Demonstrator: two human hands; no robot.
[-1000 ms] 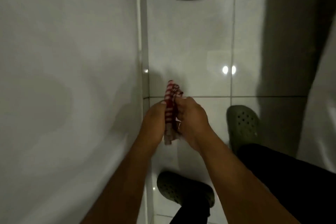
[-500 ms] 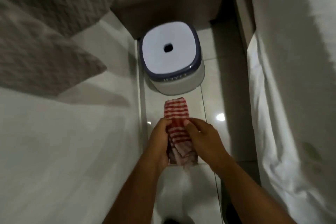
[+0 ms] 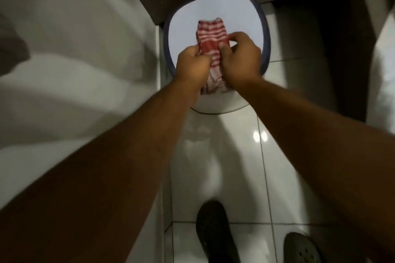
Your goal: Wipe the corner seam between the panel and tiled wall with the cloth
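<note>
Our left hand [image 3: 192,64] and right hand [image 3: 241,57] both clench the red-striped cloth [image 3: 211,34], bunching it above a white stool [image 3: 245,19]. We judge wiping not yet begun; next the cloth must reach the seam [image 3: 159,49] beside the panel [image 3: 74,49].

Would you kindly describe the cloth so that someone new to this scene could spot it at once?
Start at the white stool with the dark blue rim, standing on the tiled floor beside the white panel. In front of it, the left hand and right hand grip the cloth between them. It is the only red-and-white striped thing here.
</note>
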